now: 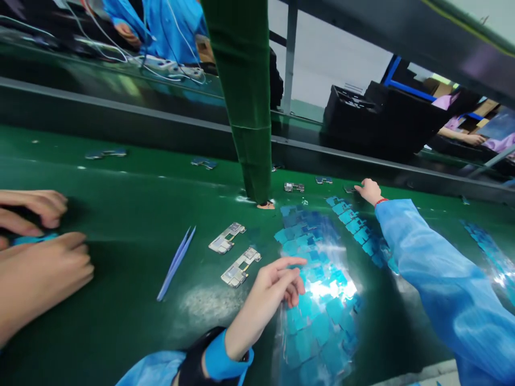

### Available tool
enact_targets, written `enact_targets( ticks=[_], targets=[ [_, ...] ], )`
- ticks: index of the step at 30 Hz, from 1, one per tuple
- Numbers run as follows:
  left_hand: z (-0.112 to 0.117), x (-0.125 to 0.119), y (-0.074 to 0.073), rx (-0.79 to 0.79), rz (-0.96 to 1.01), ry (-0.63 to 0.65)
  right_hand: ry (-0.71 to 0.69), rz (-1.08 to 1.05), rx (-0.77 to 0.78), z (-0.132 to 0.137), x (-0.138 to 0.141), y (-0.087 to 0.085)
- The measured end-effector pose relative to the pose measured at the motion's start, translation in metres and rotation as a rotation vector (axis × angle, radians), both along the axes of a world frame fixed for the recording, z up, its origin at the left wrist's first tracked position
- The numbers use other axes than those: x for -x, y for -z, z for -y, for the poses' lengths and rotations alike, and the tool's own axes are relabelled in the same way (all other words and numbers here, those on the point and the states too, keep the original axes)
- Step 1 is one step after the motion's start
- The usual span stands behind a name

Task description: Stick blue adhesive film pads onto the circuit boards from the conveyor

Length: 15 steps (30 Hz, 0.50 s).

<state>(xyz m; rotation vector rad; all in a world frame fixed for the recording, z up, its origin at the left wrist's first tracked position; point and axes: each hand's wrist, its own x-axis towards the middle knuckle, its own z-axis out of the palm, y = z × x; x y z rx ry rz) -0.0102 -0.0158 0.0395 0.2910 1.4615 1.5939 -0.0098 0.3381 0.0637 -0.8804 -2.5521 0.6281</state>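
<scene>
My left hand (pixel 277 281) hovers at the left edge of a clear sheet covered with overlapping blue film pieces (pixel 314 327). Its index finger is stretched out, the others loosely bent, and nothing shows in it. Farther off, my right hand (pixel 368 191) reaches across the bench, fingertips closed on the edge of a small circuit board (pixel 349 189). A narrower strip of blue film pieces (pixel 356 228) runs beside my right sleeve. To the left of my left hand lie a phone-type circuit board (pixel 235 274) and a second circuit board (pixel 220 244).
Blue tweezers (pixel 176 265) rest on the green bench mat (pixel 120 214). A co-worker's hands (pixel 48 262) work at the left edge. A green-wrapped post (pixel 249 107) stands mid-bench. Several boards lie along the back rail (pixel 161 115). Another film strip (pixel 488 252) is at right.
</scene>
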Motion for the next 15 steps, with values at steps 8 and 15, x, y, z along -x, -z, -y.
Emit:
enact_targets(
  ticks=[8,15],
  targets=[
    [-0.002,0.000,0.006,-0.017,0.033,0.049,-0.408,0.151,-0.145,0.053,0.100,0.040],
    [0.000,0.004,-0.002,-0.031,0.002,-0.005,-0.544,0.171,-0.082,0.066,0.116,0.036]
  ],
)
